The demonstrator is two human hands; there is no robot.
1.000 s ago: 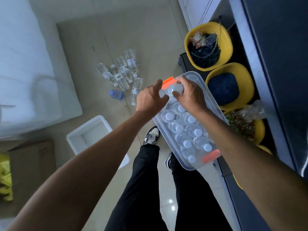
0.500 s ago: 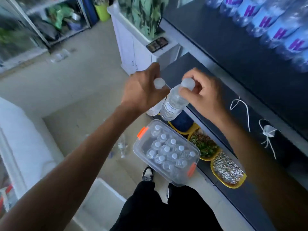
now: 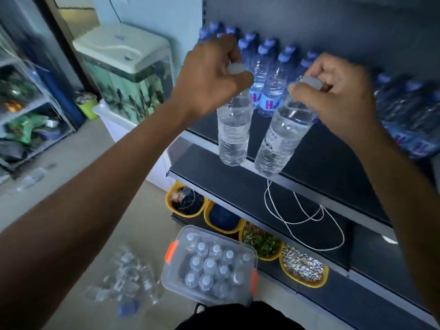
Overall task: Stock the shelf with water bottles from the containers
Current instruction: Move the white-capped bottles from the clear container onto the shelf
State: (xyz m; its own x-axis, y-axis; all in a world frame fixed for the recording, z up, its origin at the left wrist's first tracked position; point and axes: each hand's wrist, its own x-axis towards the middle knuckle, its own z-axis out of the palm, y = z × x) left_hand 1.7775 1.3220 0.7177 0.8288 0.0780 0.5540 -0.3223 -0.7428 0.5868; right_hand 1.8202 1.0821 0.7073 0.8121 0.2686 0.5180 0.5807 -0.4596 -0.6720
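while held at the shelf [image 3: 329, 158] edge, two bottles hang.
left hand [image 3: 209, 77] fingers clamped on left bottle [image 3: 234, 132], right hand [image 3: 338, 96] fingers on right bottle [image 3: 281, 139].

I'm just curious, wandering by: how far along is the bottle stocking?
Rows of blue-capped bottles already stand on the shelf. The left hand grips the left bottle and the right hand the right bottle by their necks, at the shelf's front edge. The clear container below holds many more, and loose bottles lie beside it.

Dark shelf [image 3: 331, 158]; blue-capped bottles [image 3: 270, 89] standing in rows at back.
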